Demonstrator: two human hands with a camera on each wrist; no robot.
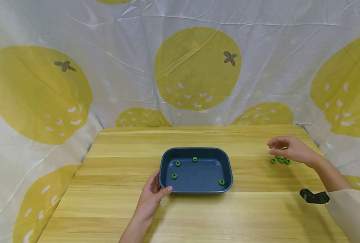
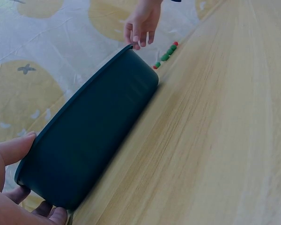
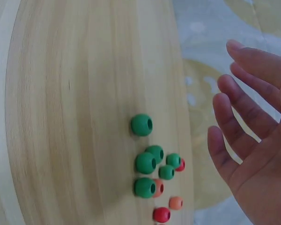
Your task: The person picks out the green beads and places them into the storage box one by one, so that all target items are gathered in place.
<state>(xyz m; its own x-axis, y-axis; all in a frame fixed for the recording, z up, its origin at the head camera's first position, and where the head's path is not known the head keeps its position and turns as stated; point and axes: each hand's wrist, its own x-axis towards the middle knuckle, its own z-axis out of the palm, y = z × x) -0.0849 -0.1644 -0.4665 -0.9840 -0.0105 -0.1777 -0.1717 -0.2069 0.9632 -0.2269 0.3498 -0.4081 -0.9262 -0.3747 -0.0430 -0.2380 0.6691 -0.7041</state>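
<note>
While the left hand (image 1: pixel 147 200) grips the near left corner of a dark blue, rounded rectangular plastic tray (image 1: pixel 198 179), its thumb on the rim and its fingers around the outer wall, the right hand (image 1: pixel 289 149) hangs over at the right, fingers loosely spread and pinching nothing. Below it, on the pale striped wooden table (image 1: pixel 107 202), sits a loose cluster: small round green beads (image 3: pixel 145 163), each with a dark hole, with red beads (image 3: pixel 162 214) and orange beads (image 3: pixel 176 203) among them in the right wrist view. Four more green beads (image 1: pixel 177 163) lie well apart on the tray's floor, three toward its left and far sides, one near the right front corner.

The step in hand looks like collecting green beads into the tray, partly done, with the right hand between loads. The next move seems to call for lowering thumb and fingertips onto one green bead without nudging its neighbours, while the left hand steadies the tray.
</note>
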